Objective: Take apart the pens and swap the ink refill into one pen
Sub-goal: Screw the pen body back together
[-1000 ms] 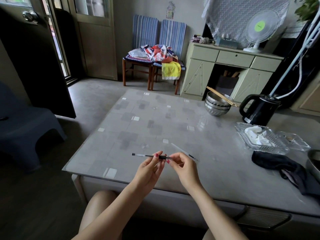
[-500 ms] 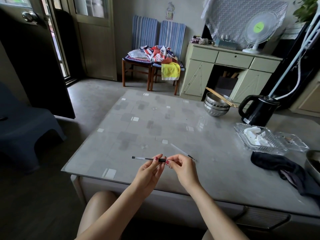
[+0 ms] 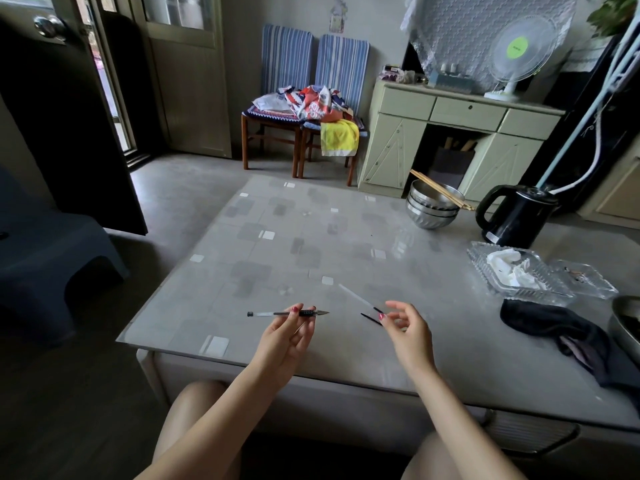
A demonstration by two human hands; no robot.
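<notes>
My left hand (image 3: pixel 289 332) holds a clear pen with a black grip (image 3: pixel 287 313) level above the near part of the table, its pointed tip to the right. My right hand (image 3: pixel 407 327) hovers apart to the right, fingers spread, with nothing clearly in it. A second clear pen tube (image 3: pixel 360 298) lies slanted on the table just beyond that hand. A short thin black piece (image 3: pixel 370 318) sits at my right fingertips; I cannot tell whether they touch it.
The table (image 3: pixel 311 258) has a glass top. At its right side stand stacked steel bowls with chopsticks (image 3: pixel 433 209), a black kettle (image 3: pixel 516 216), a glass tray with tissue (image 3: pixel 519 271) and a dark cloth (image 3: pixel 561 330). Chairs and a cabinet stand behind.
My right hand has let go of the pen's tip end and moved off to the right, opening its fingers. My left hand still holds the pen, whose tip now shows.
</notes>
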